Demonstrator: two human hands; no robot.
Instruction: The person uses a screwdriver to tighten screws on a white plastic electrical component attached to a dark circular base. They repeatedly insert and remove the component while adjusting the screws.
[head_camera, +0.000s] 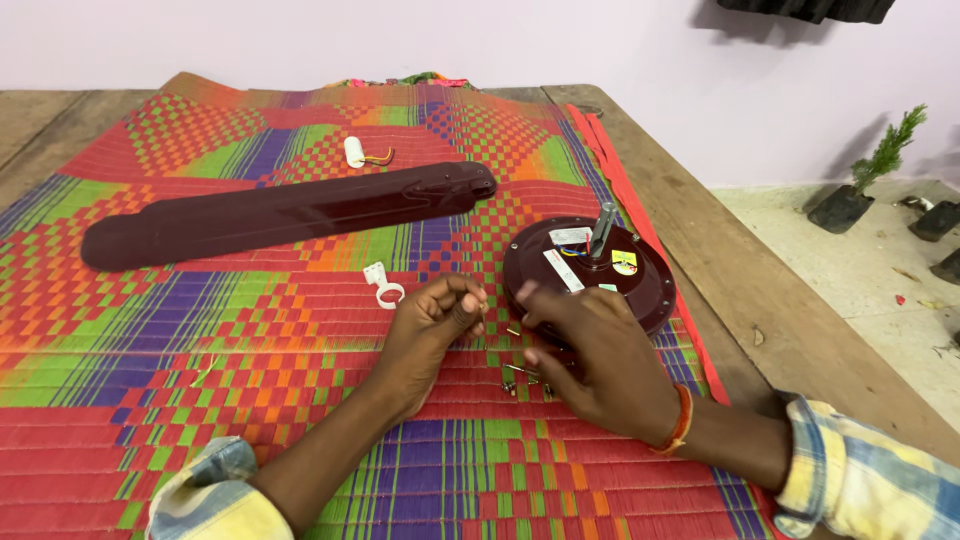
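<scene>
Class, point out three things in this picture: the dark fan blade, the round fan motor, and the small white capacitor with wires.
fan blade (270, 215), head view, middle of its long dark surface.
fan motor (640, 285), head view, right side of its round maroon top.
white capacitor (354, 151), head view, its white body.

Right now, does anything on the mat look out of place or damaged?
Nothing looks damaged. The dark fan blade lies detached from the round motor housing, and small screws lie loose on the woven mat between the left hand and right hand.

Rolled plaid sleeves, yellow, blue, white; orange thread band (683, 418) on right wrist.
</scene>
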